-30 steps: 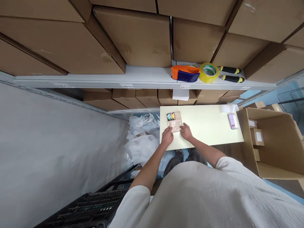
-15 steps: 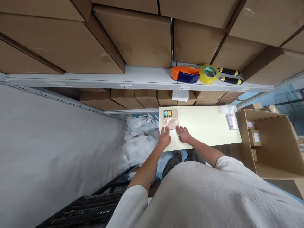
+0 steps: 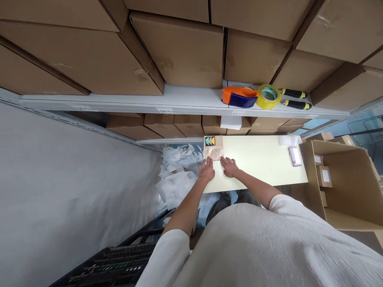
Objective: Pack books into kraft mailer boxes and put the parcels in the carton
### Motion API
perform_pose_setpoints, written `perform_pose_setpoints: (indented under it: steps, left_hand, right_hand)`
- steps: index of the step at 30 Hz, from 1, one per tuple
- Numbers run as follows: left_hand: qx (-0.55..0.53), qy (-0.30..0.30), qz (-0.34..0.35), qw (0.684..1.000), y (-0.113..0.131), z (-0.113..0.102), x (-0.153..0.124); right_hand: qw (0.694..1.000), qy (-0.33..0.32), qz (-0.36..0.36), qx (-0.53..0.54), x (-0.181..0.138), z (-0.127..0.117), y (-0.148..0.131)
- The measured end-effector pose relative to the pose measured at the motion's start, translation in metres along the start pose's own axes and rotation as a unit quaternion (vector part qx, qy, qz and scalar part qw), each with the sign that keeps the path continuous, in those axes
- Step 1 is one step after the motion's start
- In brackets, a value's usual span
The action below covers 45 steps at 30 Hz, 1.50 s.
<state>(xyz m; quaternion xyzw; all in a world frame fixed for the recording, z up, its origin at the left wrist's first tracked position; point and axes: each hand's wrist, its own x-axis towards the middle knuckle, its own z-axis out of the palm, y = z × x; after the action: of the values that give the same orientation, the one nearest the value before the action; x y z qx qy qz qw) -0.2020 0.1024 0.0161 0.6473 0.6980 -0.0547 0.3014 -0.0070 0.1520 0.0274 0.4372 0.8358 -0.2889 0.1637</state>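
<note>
A flat, square brown packet (image 3: 214, 150) with a dark patch of green, tan and yellow shapes lies at the far left corner of the pale table (image 3: 254, 163). My left hand (image 3: 206, 169) rests with outstretched fingers at the packet's near left corner, fingertips touching it. At its near right corner lies my right hand (image 3: 229, 166), palm down and fingers extended, the tips against the edge. Neither hand is wrapped around anything.
Above the table, a grey shelf (image 3: 191, 97) holds large cartons, an orange-and-blue tape dispenser (image 3: 240, 97), a yellow tape roll (image 3: 268, 96) and two black-and-yellow knives (image 3: 296, 99). An open carton (image 3: 350, 179) stands right. White wrapping scraps (image 3: 176, 183) are heaped left; a pixelated purple item (image 3: 295, 156) lies right.
The packet has slid away from me and slightly left, up to the table's far left corner, with both hands following at its near edge. The camera view has shifted a little.
</note>
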Motion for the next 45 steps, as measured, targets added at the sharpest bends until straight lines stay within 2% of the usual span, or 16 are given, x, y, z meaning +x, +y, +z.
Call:
perform_pose_setpoints:
  steps: [8, 13, 17, 22, 26, 29, 32, 35, 39, 42, 45]
  left_hand:
    - [-0.004, 0.004, -0.005, 1.000, 0.005, -0.003, -0.001]
    - [-0.018, 0.054, 0.052, 0.997, 0.020, -0.018, -0.012]
    - [-0.055, 0.080, 0.103, 0.990, 0.039, -0.029, -0.023]
    - [-0.129, 0.115, 0.130, 0.976, 0.065, -0.029, -0.040]
    - [-0.176, 0.117, 0.144, 0.967, 0.095, -0.024, -0.043]
    - [-0.207, 0.124, 0.151, 0.959, 0.122, -0.024, -0.039]
    - [-0.232, 0.138, 0.156, 0.950, 0.148, -0.026, -0.036]
    - [-0.247, 0.144, 0.161, 0.945, 0.170, -0.026, -0.036]
    - [-0.254, 0.146, 0.148, 0.945, 0.193, -0.020, -0.038]
    - [-0.263, 0.149, 0.143, 0.942, 0.206, -0.011, -0.040]
    - [-0.274, 0.148, 0.143, 0.939, 0.215, -0.002, -0.040]
  right_hand:
    - [1.000, 0.009, 0.003, 0.020, 0.001, -0.005, -0.005]
    - [0.991, 0.120, -0.013, 0.057, -0.019, -0.028, -0.001]
    - [0.974, 0.201, 0.018, 0.098, -0.054, -0.056, 0.030]
    - [0.935, 0.327, 0.066, 0.122, -0.114, -0.107, 0.102]
    - [0.888, 0.437, 0.085, 0.114, -0.158, -0.158, 0.158]
    - [0.856, 0.497, 0.067, 0.124, -0.179, -0.201, 0.190]
    - [0.840, 0.531, 0.062, 0.087, -0.185, -0.251, 0.217]
    - [0.843, 0.534, 0.059, 0.033, -0.179, -0.305, 0.242]
    - [0.877, 0.477, 0.059, -0.012, -0.160, -0.355, 0.268]
    - [0.893, 0.445, 0.064, -0.019, -0.148, -0.369, 0.282]
    - [0.898, 0.437, 0.048, -0.016, -0.145, -0.370, 0.287]
